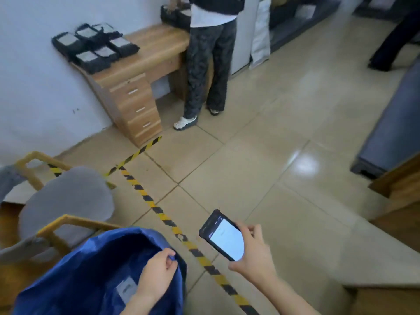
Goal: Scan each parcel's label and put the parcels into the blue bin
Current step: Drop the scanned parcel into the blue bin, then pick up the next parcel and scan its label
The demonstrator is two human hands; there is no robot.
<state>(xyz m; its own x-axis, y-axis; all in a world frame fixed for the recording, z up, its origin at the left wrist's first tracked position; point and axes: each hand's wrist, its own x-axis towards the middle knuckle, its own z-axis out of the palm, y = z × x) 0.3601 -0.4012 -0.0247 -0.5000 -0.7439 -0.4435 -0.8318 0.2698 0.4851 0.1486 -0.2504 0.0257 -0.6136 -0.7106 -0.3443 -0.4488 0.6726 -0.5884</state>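
Observation:
My left hand (156, 275) pinches the rim of the blue bin (95, 264) at the bottom left. Inside the bin a dark parcel with a white label (126, 288) is partly visible. My right hand (252, 253) grips a black handheld scanner (223, 237) with a lit white screen, held above the floor to the right of the bin. Several black parcels with white labels (95, 46) lie on the left end of a wooden desk (154, 48) at the far left. More black parcels (175, 13) are stacked at the desk's far end.
A person in patterned trousers (209, 64) stands at the desk. Yellow-black tape (159, 214) runs across the tiled floor. Two grey chairs with yellow frames (68, 201) stand left of the bin. A grey cabinet (391, 133) and wooden furniture (400, 201) are on the right.

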